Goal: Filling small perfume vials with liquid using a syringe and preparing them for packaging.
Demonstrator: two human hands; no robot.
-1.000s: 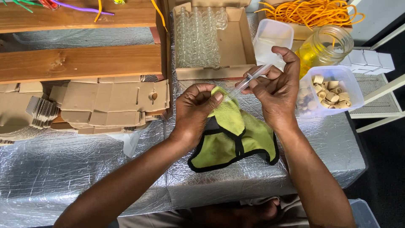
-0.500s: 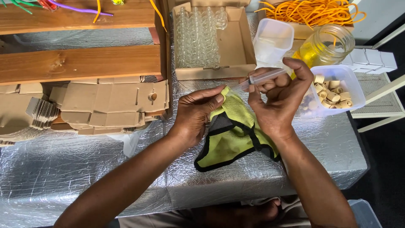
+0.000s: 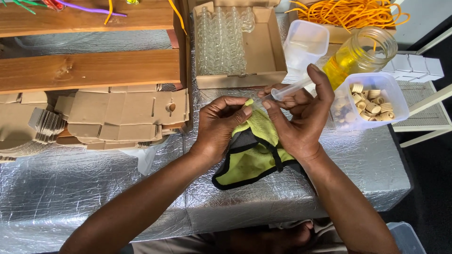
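My left hand (image 3: 220, 124) is closed around the upper part of a yellow-green cloth with black trim (image 3: 247, 162), which hangs down onto the silver foil-covered table (image 3: 94, 188). Something small may be pinched inside the cloth; it is hidden. My right hand (image 3: 301, 117) holds a clear plastic syringe (image 3: 289, 89) with the thumb on its plunger end, its tip pointing left into the cloth by my left fingers.
A cardboard box of small glass vials (image 3: 221, 40) stands behind my hands. To the right are a glass jar of yellow liquid (image 3: 358, 54), a clear tub of corks (image 3: 372, 101) and an empty clear tub (image 3: 303, 44). Flat cardboard blanks (image 3: 122, 117) and wooden planks (image 3: 89, 68) lie left.
The cloth has slid down and left as my hands worked it. My right hand with the syringe has tilted, bringing its tip into the cloth at my left fingers.
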